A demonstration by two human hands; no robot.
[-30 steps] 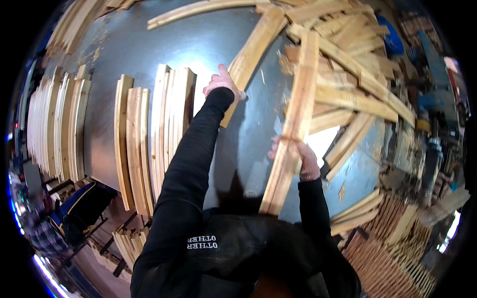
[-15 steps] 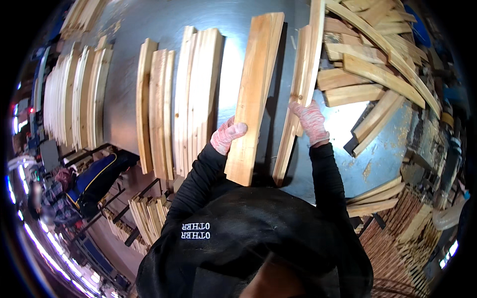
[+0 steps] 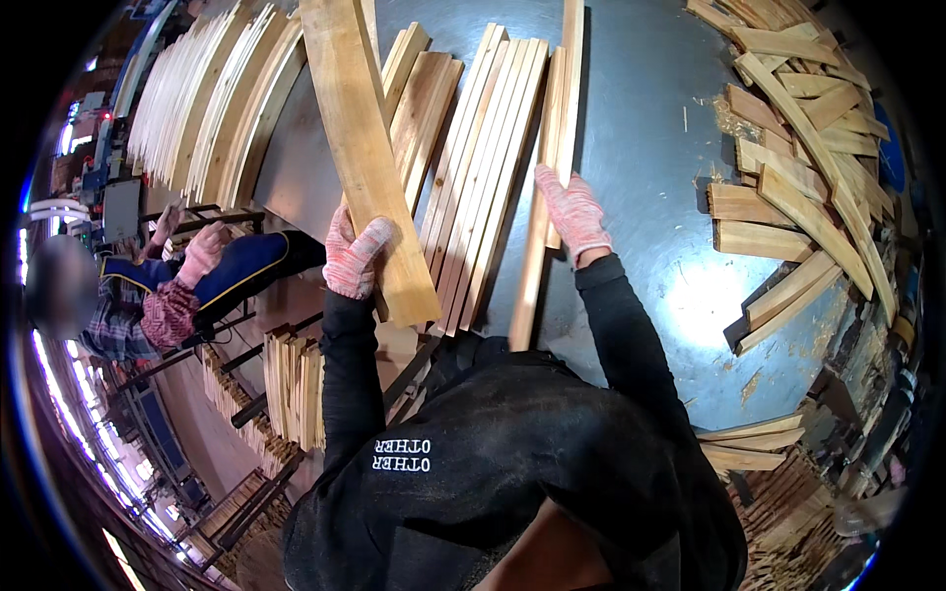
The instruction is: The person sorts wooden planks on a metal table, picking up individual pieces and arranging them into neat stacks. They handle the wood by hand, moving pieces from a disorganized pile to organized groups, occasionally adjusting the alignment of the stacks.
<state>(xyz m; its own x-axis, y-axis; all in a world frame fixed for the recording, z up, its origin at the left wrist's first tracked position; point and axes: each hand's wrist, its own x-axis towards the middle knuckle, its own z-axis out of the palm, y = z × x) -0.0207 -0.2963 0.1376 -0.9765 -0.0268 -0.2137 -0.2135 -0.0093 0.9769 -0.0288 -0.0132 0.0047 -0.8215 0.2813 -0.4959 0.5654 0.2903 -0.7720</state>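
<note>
My left hand, in a pink-and-white glove, grips a broad wooden board near its lower end, the thumb lying over its face. That board is raised and slants up to the left, partly covering a short stack of boards. In the same kind of glove, my right hand is closed around narrow wooden boards standing on edge; its fingertips are partly hidden. Just left of these stands a row of pale boards on edge on the metal table.
Many boards on edge stand at the far left. Curved offcuts lie heaped at the right with sawdust. A co-worker is at the left, near stacked wood. More boards lie at the lower right.
My left hand has carried the broad board leftward, and it now leans left over the other boards. My right hand has moved the narrow boards closer to the pale row. The view has shifted.
</note>
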